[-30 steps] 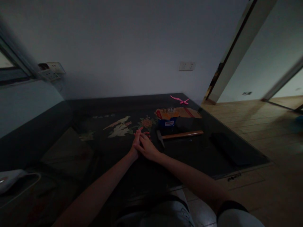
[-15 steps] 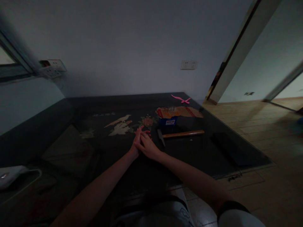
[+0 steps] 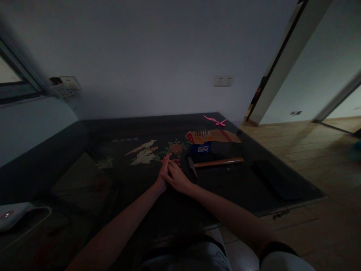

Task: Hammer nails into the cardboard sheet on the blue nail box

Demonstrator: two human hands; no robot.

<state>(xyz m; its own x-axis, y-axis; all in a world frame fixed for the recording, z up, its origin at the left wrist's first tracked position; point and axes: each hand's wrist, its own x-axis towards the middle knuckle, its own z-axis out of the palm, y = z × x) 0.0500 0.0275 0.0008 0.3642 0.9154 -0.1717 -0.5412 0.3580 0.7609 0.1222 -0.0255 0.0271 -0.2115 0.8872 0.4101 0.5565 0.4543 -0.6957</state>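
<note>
My left hand (image 3: 164,172) and my right hand (image 3: 178,177) are clasped together above the dark tabletop, palms against each other and fingers folded across. No object shows between them. Just right of them lies a hammer (image 3: 218,162), its metal head toward my hands and its wooden handle pointing right. Behind the hammer is a blue box (image 3: 200,148) with a white label. A torn piece of printed brown cardboard (image 3: 222,136) rests on top of it. Several thin dark nails (image 3: 201,133) appear in a row at the cardboard's left part.
The dark glossy table (image 3: 158,218) bears a bird-and-flower picture. A pink ribbon (image 3: 218,122) lies near the back edge. At the right is a flat black object (image 3: 275,180). A white device with a cord (image 3: 15,214) sits far left. A wall with sockets (image 3: 223,80) stands behind.
My hands stay clasped in nearly the same place. The view has tilted slightly, so the table and the things on it sit a little lower in the picture.
</note>
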